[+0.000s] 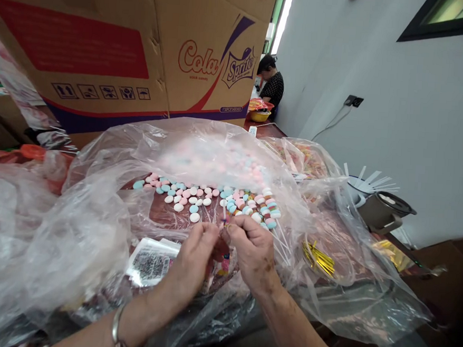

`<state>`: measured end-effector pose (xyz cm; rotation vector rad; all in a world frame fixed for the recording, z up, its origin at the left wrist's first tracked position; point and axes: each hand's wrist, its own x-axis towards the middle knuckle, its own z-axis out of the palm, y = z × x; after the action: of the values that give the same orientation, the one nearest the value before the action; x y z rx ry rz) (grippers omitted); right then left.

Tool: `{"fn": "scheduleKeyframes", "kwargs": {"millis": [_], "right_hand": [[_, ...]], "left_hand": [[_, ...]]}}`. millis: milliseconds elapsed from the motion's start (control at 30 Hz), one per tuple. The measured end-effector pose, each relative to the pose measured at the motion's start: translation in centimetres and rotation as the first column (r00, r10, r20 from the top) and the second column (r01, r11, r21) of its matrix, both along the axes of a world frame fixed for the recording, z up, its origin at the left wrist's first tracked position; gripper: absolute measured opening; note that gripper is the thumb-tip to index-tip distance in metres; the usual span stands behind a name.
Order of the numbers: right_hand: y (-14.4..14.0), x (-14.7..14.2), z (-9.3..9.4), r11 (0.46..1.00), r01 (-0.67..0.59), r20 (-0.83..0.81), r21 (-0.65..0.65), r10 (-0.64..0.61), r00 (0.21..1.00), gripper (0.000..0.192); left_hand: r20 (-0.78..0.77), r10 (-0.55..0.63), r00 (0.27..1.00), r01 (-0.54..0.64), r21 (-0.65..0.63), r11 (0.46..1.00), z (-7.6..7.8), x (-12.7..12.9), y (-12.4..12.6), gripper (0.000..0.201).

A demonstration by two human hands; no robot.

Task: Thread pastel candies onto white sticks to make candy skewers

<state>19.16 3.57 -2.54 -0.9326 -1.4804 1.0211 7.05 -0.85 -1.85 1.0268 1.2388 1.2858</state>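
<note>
From my seat, my left hand point(192, 255) sits pinched narrow, fingertips meeting those of my right hand point(252, 251) around a thin stick point(224, 215) that rises between them. The stick stands nearly upright, its long axis running away from me toward the candies; I cannot tell what sits at its lower end, which the fingers hide. A metal bracelet point(116, 330) circles the left wrist. Just left of and below the left hand lies a flat printed label point(149, 265) with dense black marks. Just beyond both hands, small round candy discs point(198, 197), smooth and matte in pink, white and pale blue, lie scattered on a crinkled clear plastic bag point(93, 227), glossy and loose. My right hand is closed likewise, thumb and forefinger gripping the stick. To its right a bundle of white sticks point(282, 246) fans outward, and farther right shiny gold twist ties point(318, 259) lie in a heap. Well beyond stands a cardboard box point(145, 51).
</note>
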Motion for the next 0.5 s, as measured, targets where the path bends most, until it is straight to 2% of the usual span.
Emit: {"fn": "scheduleKeyframes", "kwargs": {"millis": [33, 67, 133, 200, 233, 333, 400, 433, 500], "right_hand": [[-0.4, -0.1, 0.2, 1.0, -0.013, -0.003, 0.025, 0.013, 1.0, 0.016], [-0.7, -0.2, 0.4, 0.998, -0.015, 0.014, 0.064, 0.014, 1.0, 0.016], [-1.1, -0.1, 0.5, 0.993, -0.012, 0.047, 0.118, 0.006, 0.999, 0.019], [-1.1, 0.0, 0.5, 0.991, -0.003, 0.069, 0.131, -0.007, 0.998, 0.021], [-0.9, 0.1, 0.5, 0.989, 0.006, 0.087, 0.15, -0.02, 0.996, 0.021], [-0.7, 0.1, 0.7, 0.958, 0.022, 0.155, 0.286, -0.069, 0.986, 0.021], [-0.9, -0.2, 0.7, 0.929, 0.0, 0.188, 0.37, -0.075, 0.979, 0.022], [-1.1, -0.5, 0.7, 0.923, -0.023, 0.197, 0.384, -0.058, 0.979, 0.023], [-1.6, -1.1, 0.5, 0.942, -0.069, 0.184, 0.329, 0.008, 0.983, 0.023]], "left_hand": [[0.17, -0.019, 0.985, 0.024, -0.026, 0.999, 0.8, -0.5, 0.6, 0.041], [0.308, -0.051, 0.95, 0.054, 0.001, 0.999, 1.7, -1.0, 1.2, 0.046], [0.432, -0.134, 0.892, 0.087, 0.127, 0.988, 3.1, -2.3, 2.0, 0.051], [0.354, -0.225, 0.908, 0.157, 0.21, 0.965, 3.7, -3.5, 2.3, 0.051], [0.271, -0.247, 0.93, 0.199, 0.193, 0.961, 3.6, -4.0, 2.3, 0.05], [0.075, -0.293, 0.953, 0.297, -0.038, 0.954, 2.5, -4.7, 2.0, 0.054], [0.128, -0.303, 0.944, 0.319, -0.129, 0.939, 1.8, -4.5, 1.9, 0.055], [0.193, -0.288, 0.938, 0.314, -0.119, 0.942, 1.6, -4.2, 1.8, 0.051], [0.325, -0.189, 0.926, 0.218, -0.055, 0.974, 1.5, -3.5, 1.6, 0.036]]}}
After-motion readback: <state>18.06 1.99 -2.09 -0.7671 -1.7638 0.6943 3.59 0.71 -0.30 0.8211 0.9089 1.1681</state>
